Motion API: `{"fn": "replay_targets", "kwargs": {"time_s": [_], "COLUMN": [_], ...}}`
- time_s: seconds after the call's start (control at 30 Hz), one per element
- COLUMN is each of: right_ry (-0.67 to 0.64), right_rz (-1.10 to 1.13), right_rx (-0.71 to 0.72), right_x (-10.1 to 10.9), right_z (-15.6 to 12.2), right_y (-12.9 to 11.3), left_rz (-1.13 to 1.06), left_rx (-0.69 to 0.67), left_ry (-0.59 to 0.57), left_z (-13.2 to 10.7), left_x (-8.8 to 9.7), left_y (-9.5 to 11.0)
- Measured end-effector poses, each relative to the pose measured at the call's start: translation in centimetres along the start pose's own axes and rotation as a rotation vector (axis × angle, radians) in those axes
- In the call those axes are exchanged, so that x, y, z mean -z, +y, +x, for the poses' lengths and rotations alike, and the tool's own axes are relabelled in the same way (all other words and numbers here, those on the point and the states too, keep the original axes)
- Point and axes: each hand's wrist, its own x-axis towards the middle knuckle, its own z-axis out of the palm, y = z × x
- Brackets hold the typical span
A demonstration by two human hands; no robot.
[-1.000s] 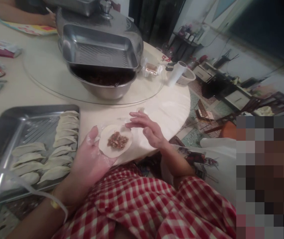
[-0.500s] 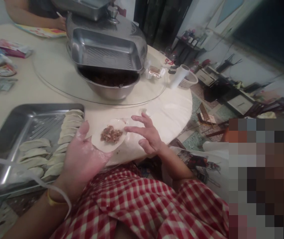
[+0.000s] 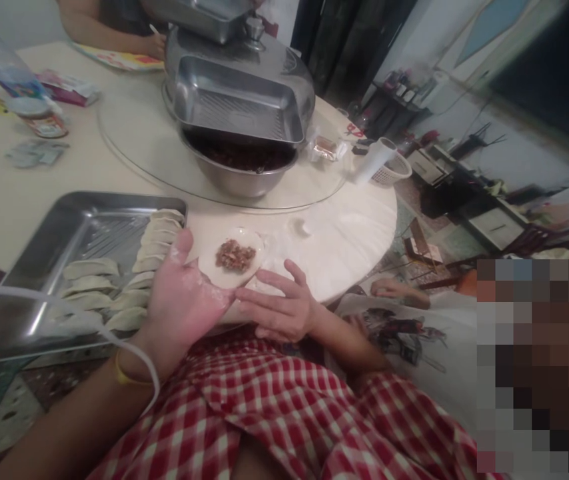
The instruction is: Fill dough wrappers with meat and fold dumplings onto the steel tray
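Note:
On the fingers of my left hand (image 3: 184, 293) lies a round dumpling wrapper (image 3: 209, 270), its thumb raised at the near left side. A heap of minced filling (image 3: 235, 256) sits in the middle of the wrapper, which is flat and unfolded. My right hand (image 3: 284, 303) is open, fingers stretched toward the left fingertips below the wrapper's right edge; whether they touch, I cannot tell. Left of my hands, a steel tray (image 3: 77, 220) carries rows of folded dumplings (image 3: 92, 268).
A steel bowl of dark filling (image 3: 244, 180) stands on the glass turntable, under a tilted empty tray (image 3: 237, 100). A jar (image 3: 39, 119), a plastic bottle (image 3: 2, 57) and a white roll (image 3: 377, 160) stand around. Another person's arm (image 3: 109, 37) rests at the far side.
My right hand has moved down and toward me, from the wrapper's right edge to below it. The view has shifted, and the wrapper still lies on my left hand.

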Motion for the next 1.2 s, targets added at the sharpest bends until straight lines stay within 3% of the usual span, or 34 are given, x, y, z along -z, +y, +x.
{"fn": "replay_targets", "kwargs": {"time_s": [0.17, 0.23, 0.3, 0.37, 0.43, 0.53, 0.63, 0.87, 0.97, 1.07, 1.2], "right_ry": [-0.069, -0.016, 0.074, 0.099, -0.017, -0.225, -0.318, -0.36, -0.255, -0.002, 0.113], "right_rz": [0.007, 0.022, -0.043, -0.227, -0.379, -0.438, -0.468, -0.488, -0.484, -0.447, -0.096], "right_rx": [-0.008, -0.028, -0.209, -0.573, -0.868, -1.036, -1.061, -1.107, -1.121, -1.045, -0.658], "right_x": [-0.1, 0.3, 0.7, 0.9, 0.5, -0.7, -1.8, -2.2, -1.2, 0.7, 2.0], "right_z": [0.3, 0.2, -0.2, -1.0, -2.2, -3.9, -5.0, -5.4, -4.6, -2.8, -0.4], "right_y": [-0.4, 0.4, 2.4, 5.1, 7.9, 10.8, 11.9, 13.5, 13.4, 10.9, 5.3], "left_rz": [-0.029, -0.028, -0.023, -0.017, -0.005, 0.015, 0.028, 0.062, 0.066, 0.029, -0.058], "left_rx": [0.053, 0.0, -0.067, -0.1, -0.088, -0.081, -0.085, -0.095, -0.109, -0.135, -0.099], "left_ry": [0.004, 0.012, 0.025, 0.077, 0.138, 0.149, 0.133, 0.168, 0.184, 0.176, 0.103], "left_z": [0.1, 0.0, 0.0, -0.1, -0.1, -0.1, 0.0, 0.2, 0.3, 0.5, 0.5], "left_x": [-0.2, -0.4, -0.6, -0.7, -0.9, -1.0, -1.0, -1.2, -1.0, -0.9, -0.9], "left_y": [-0.1, -0.2, -0.1, 0.1, 0.4, 0.6, 0.6, 0.4, 0.5, 0.7, 0.7]}}
